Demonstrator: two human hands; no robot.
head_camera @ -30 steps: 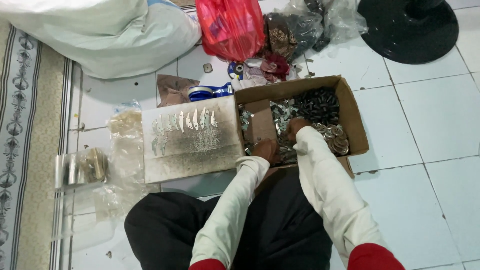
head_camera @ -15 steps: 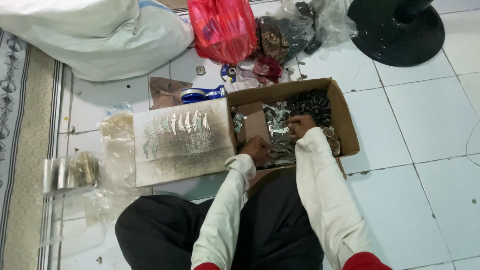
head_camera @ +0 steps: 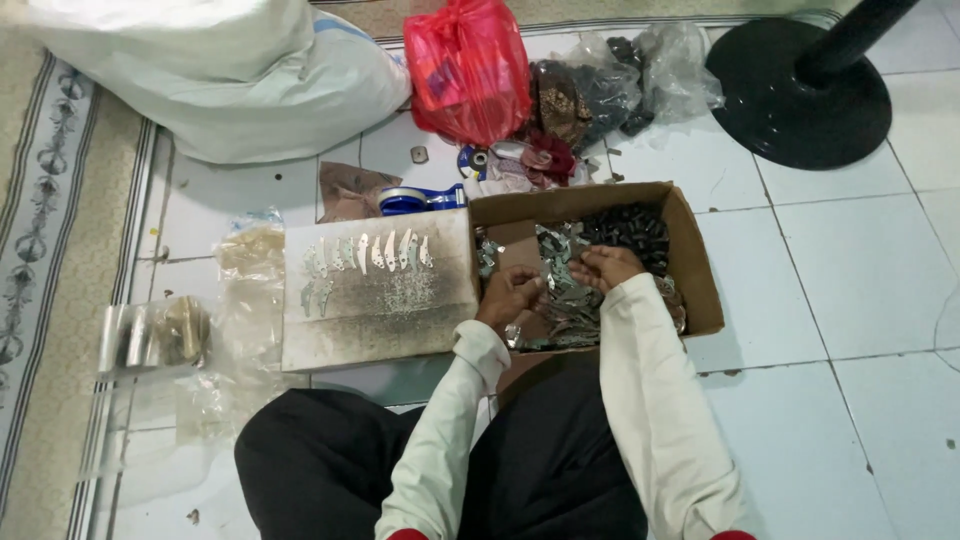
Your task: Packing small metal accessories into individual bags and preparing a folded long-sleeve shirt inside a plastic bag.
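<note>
Both hands [head_camera: 560,285] seemingly closer together

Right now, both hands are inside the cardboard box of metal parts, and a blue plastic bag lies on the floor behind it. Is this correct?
Not quite: the bag is red, not blue, as the head view shows. Both the left hand and the right hand are inside the cardboard box of metal parts.

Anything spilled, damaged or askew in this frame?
A few small bits lie loose on the tiled floor beyond the cardboard box. The flat board looks scorched or grimy. Otherwise nothing stands out.
</note>
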